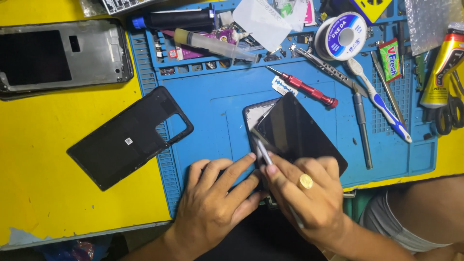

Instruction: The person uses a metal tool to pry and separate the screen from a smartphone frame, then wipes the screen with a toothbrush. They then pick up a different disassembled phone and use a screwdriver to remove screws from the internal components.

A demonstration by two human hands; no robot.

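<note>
A dark phone screen (299, 133) lies tilted over a phone frame (256, 113) on the blue work mat (217, 101). My right hand (309, 193), with a gold ring, grips a thin metal pry tool (263, 152) whose tip sits at the screen's lower left edge. My left hand (212, 203) rests flat on the mat beside it, its fingers pressing the phone's lower edge, holding nothing else.
A black phone back cover (130, 137) lies left, half on the yellow table. A phone midframe (58, 55) sits top left. A red screwdriver (304, 87), tweezers (328, 70), a toothbrush (382, 104), a solder wick spool (340, 36), a syringe (212, 43), glue tube (442, 67) and scissors (449, 113) crowd the back.
</note>
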